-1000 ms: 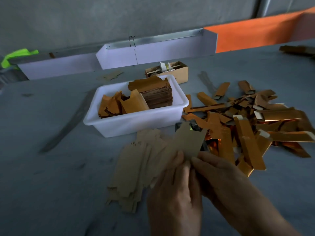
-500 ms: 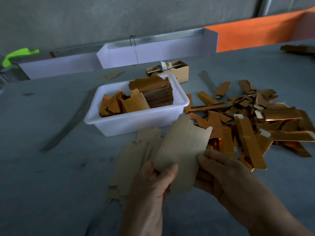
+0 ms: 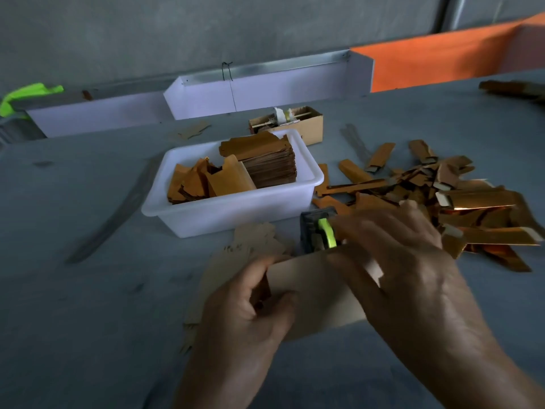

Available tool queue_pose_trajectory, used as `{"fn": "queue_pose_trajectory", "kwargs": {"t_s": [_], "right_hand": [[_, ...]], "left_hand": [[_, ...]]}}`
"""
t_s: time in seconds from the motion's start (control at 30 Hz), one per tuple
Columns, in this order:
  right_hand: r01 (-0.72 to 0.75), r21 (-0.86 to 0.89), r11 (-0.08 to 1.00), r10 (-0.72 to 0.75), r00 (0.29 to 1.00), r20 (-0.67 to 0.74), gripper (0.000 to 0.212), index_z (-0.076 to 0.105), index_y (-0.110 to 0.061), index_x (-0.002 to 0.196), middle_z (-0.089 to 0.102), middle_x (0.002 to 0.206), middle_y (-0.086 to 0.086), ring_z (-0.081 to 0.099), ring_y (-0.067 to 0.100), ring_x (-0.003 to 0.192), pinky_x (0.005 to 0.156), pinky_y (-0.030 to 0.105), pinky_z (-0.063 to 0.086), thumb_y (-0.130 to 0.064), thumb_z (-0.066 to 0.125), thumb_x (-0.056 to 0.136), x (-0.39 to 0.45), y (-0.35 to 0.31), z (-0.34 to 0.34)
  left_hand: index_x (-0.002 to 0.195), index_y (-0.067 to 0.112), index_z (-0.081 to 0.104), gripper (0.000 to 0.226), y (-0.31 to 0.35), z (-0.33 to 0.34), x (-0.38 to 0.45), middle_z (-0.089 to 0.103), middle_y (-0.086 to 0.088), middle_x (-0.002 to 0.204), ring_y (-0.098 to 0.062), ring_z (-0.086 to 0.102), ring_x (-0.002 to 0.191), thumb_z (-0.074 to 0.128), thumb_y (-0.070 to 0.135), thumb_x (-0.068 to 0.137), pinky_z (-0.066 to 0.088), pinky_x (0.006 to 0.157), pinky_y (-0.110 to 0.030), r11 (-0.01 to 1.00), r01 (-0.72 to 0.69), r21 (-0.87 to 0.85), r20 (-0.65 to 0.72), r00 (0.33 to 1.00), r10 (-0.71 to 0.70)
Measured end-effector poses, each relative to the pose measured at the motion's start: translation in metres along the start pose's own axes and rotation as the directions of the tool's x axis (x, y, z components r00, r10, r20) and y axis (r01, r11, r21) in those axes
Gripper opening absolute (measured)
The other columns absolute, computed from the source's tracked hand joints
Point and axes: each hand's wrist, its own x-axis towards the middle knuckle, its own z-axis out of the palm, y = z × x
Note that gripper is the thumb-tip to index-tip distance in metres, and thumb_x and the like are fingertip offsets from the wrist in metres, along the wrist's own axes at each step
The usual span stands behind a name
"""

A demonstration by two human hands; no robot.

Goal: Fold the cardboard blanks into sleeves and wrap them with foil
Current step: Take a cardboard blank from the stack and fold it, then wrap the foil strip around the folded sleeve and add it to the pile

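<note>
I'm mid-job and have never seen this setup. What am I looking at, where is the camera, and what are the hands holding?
No machine here: a person's bare hands, filmed by one head-worn camera looking down. The left hand has a grip on a plain cardboard blank; the right hand lies over the blank's right part, blurred. Just beyond sits a dark device with a green lever. A white tub holds orange pieces and a brown stack. Shiny copper-coloured pieces lie to the right, loose blanks to the left.

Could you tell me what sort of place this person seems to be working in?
Probably a small packaging workshop bench. A white tub holds stacked foil pieces, a big pile of finished copper-foil sleeves lies loose on the grey table, and plain cardboard blanks wait beside it. A bare concrete wall stands behind.
</note>
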Motion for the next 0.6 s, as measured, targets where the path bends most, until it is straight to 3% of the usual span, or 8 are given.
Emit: {"fn": "queue_pose_trajectory", "kwargs": {"t_s": [0.07, 0.1, 0.13, 0.23, 0.33, 0.43, 0.53, 0.6], "right_hand": [[-0.062, 0.126, 0.99, 0.05, 0.994, 0.099, 0.009, 0.072, -0.024, 0.087, 0.066, 0.084, -0.011, 0.06, 0.007, 0.082, 0.076, 0.029, 0.051, -0.025, 0.064, 0.084, -0.002, 0.001, -0.001], [-0.157, 0.218, 0.963, 0.121, 0.978, 0.171, 0.008, 0.07, -0.03, 0.08, 0.064, 0.078, -0.016, 0.059, 0.002, 0.076, 0.067, 0.014, 0.048, -0.029, 0.062, 0.081, -0.003, 0.0, -0.002], [-0.272, 0.309, 0.911, 0.201, 0.949, 0.243, 0.007, 0.068, -0.034, 0.075, 0.064, 0.073, -0.017, 0.058, -0.002, 0.074, 0.058, 0.009, 0.045, -0.034, 0.061, 0.076, -0.004, 0.001, -0.002], [-0.509, 0.489, 0.709, 0.342, 0.853, 0.394, 0.005, 0.067, -0.033, 0.073, 0.063, 0.072, -0.017, 0.06, 0.0, 0.064, 0.046, 0.014, 0.045, -0.037, 0.065, 0.072, -0.008, 0.006, 0.003], [-0.586, 0.57, 0.575, 0.379, 0.809, 0.449, 0.004, 0.066, -0.033, 0.074, 0.061, 0.061, -0.014, 0.058, 0.0, 0.051, 0.037, 0.013, 0.042, -0.029, 0.067, 0.075, -0.008, 0.002, 0.007], [-0.614, 0.585, 0.53, 0.388, 0.789, 0.476, 0.004, 0.066, -0.035, 0.072, 0.059, 0.058, -0.016, 0.055, -0.004, 0.051, 0.039, 0.012, 0.041, -0.031, 0.068, 0.072, -0.01, 0.003, 0.013], [-0.644, 0.578, 0.501, 0.36, 0.762, 0.538, 0.02, 0.065, -0.036, 0.073, 0.059, 0.063, -0.019, 0.054, -0.005, 0.059, 0.058, 0.023, 0.04, -0.046, 0.061, 0.056, -0.011, 0.004, 0.016], [-0.655, 0.579, 0.485, 0.35, 0.753, 0.557, 0.019, 0.065, -0.034, 0.072, 0.059, 0.063, -0.016, 0.053, -0.002, 0.06, 0.064, 0.026, 0.039, -0.045, 0.062, 0.056, -0.011, 0.003, 0.016]], "left_hand": [[0.099, 0.037, 0.068, 0.033, 0.003, 0.0, 0.001, 0.074, 0.008, 0.087, -0.008, 0.07, 0.079, 0.068, 0.023, 0.068, 0.053, 0.062, -0.018, 0.995, 0.006, -0.1, -0.039, 0.999, -0.01], [0.101, 0.035, 0.069, 0.038, 0.003, -0.001, 0.002, 0.074, 0.006, 0.089, -0.008, 0.07, 0.08, 0.075, 0.02, 0.066, 0.053, 0.061, -0.016, 0.981, 0.035, -0.193, -0.095, 0.994, -0.055], [0.103, 0.031, 0.069, 0.046, 0.002, 0.0, 0.004, 0.075, 0.004, 0.092, -0.009, 0.071, 0.08, 0.082, 0.016, 0.062, 0.053, 0.06, -0.016, 0.946, 0.067, -0.318, -0.148, 0.982, -0.119], [0.11, 0.016, 0.066, 0.056, 0.004, 0.006, 0.006, 0.075, -0.007, 0.097, -0.018, 0.071, 0.082, 0.083, 0.01, 0.057, 0.056, 0.062, -0.027, 0.777, 0.125, -0.616, -0.156, 0.948, -0.276], [0.099, 0.01, 0.073, 0.041, 0.006, 0.017, 0.003, 0.074, -0.013, 0.095, -0.023, 0.072, 0.081, 0.078, 0.006, 0.058, 0.055, 0.059, -0.027, 0.711, 0.194, -0.676, -0.058, 0.948, -0.314], [0.088, 0.019, 0.076, 0.035, 0.004, 0.027, 0.001, 0.075, -0.014, 0.089, -0.029, 0.072, 0.08, 0.08, 0.012, 0.054, 0.056, 0.062, -0.034, 0.736, 0.207, -0.644, -0.079, 0.94, -0.333], [0.088, 0.026, 0.075, 0.044, 0.002, 0.028, 0.003, 0.075, -0.013, 0.089, -0.036, 0.069, 0.089, 0.08, 0.029, 0.044, 0.053, 0.085, -0.054, 0.797, 0.201, -0.569, -0.172, 0.919, -0.355], [0.089, 0.022, 0.074, 0.039, 0.0, 0.027, 0.004, 0.075, -0.013, 0.088, -0.037, 0.069, 0.089, 0.078, 0.022, 0.05, 0.052, 0.088, -0.056, 0.791, 0.203, -0.577, -0.178, 0.914, -0.364]]}}
